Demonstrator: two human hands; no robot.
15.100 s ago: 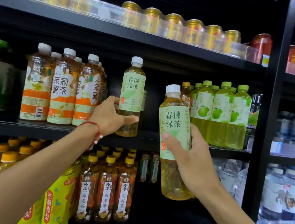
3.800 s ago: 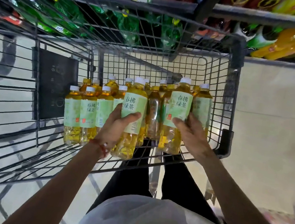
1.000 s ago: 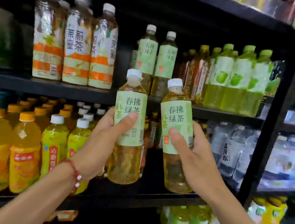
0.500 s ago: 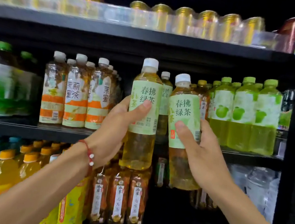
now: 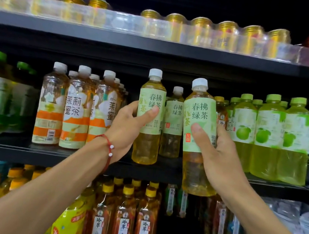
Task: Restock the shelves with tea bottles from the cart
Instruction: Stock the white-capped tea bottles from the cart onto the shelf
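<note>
- Now both tea bottles are up at the middle shelf (image 5: 16,150); a second ago I had them lower, in front of the shelf below, and a few seconds back I was lifting them out of the cart.
- Left bottle (image 5: 149,116) has moved in over the shelf board since half a second ago; its base looks at or just above the board, and I can't tell if it touches.
- Right bottle (image 5: 199,135) is lower and nearer to me, tilted a little, with its base below the shelf edge. Not placed yet.
- One matching bottle (image 5: 173,123) already stands behind, in the gap between my two. So the row has begun and these two go in front of it or beside it, I judge.
- Left hand (image 5: 128,127): fingers wrapped around the left bottle at label height, thumb across the label front. Closed grip, full hold.
- Right hand (image 5: 217,155): fingers wrapped around the right bottle's lower label, thumb on the front, the others behind it.
- The slot sits between the orange-label bottles (image 5: 77,110) on the left and the green apple bottles (image 5: 267,138) on the right. It looks tight, so I'd go in straight.
- Cart not in view.
</note>
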